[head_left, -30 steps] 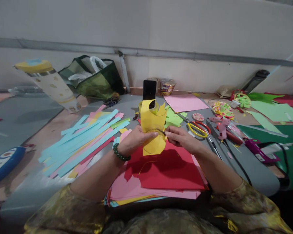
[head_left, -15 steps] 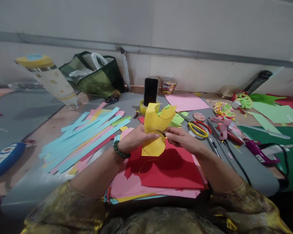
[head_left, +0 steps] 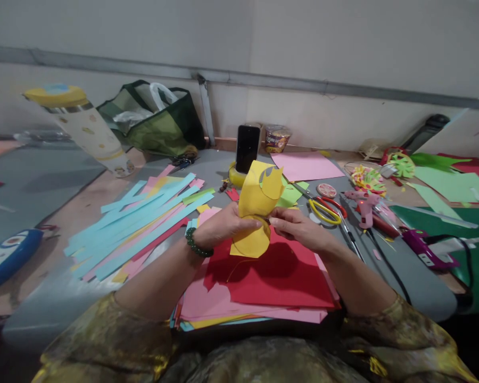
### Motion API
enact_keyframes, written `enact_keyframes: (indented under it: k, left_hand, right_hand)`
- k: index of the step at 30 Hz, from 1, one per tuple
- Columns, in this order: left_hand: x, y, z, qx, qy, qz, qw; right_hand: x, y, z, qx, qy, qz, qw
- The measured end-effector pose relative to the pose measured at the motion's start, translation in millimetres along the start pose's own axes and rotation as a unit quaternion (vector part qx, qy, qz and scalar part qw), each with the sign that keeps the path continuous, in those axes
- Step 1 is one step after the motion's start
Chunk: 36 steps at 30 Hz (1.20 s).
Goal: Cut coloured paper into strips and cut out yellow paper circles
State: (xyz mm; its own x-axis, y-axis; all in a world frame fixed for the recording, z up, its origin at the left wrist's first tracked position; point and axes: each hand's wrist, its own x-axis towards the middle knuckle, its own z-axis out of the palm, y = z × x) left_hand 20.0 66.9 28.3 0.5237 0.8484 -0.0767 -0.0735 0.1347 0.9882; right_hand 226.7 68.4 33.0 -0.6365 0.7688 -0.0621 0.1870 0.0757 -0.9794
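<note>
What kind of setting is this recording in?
Likely a paper-craft worktable: cut paper strips, stacked coloured sheets, scissors and a pink glue gun surround hands holding yellow paper.

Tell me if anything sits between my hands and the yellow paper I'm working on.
Nothing visible does. The left hand and right hand both already hold the yellow paper directly, above the red sheet.

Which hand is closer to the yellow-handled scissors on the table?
The right hand. It is just beside the yellow-handled scissors, while the left hand is farther away, on the other side of the yellow paper.
</note>
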Motion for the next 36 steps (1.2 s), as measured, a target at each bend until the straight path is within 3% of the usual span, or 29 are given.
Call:
enact_keyframes:
  k: [6,13,20,36]
  left_hand:
    - [-1.1,1.7,0.4,0.009,-0.014,-0.002,1.000]
    - [1.1,0.5,1.2,-0.025,0.071,-0.024,0.997]
    - [0.7,0.4,-1.7,-0.012,0.032,-0.043,0.999]
    - [1.6,-0.7,-3.5,0.012,0.031,-0.047,0.998]
  right_hand:
    - [-0.7,0.5,-1.2,0.002,0.002,0.008,1.000]
    - [-1.6,0.6,-4.1,0.011,0.058,0.021,0.998]
    - [-0.6,1.3,-1.8,0.015,0.025,-0.003,1.000]
    - [-0.6,1.1,2.3,0.004,0.036,-0.007,0.999]
